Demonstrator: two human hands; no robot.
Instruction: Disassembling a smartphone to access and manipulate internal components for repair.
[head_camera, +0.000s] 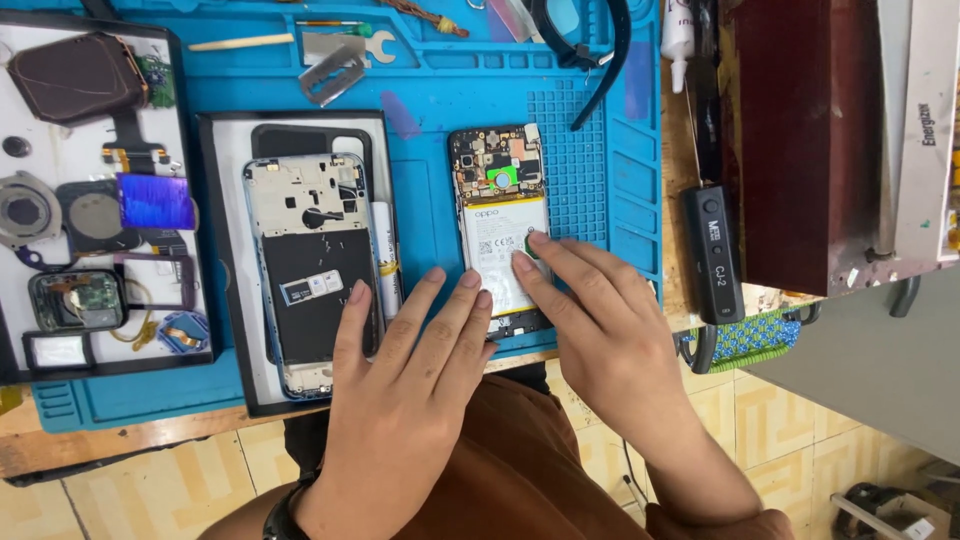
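Note:
An opened phone (500, 215) lies on the blue work mat (590, 180), its circuit board at the top and its white battery below. My right hand (590, 320) rests on the battery's lower right, index and middle fingertips pressing on it. Flat on the mat just left of the phone's lower end lies my left hand (410, 380), fingers spread, one fingertip touching the phone's lower left edge. It holds nothing.
A second phone frame (305, 270) lies in a black tray (225, 300) to the left. Another tray (190, 60) at far left holds small watch parts. Tweezers, a razor blade (333, 78) and a stick lie at the mat's top. A black device (715, 255) sits right of the mat.

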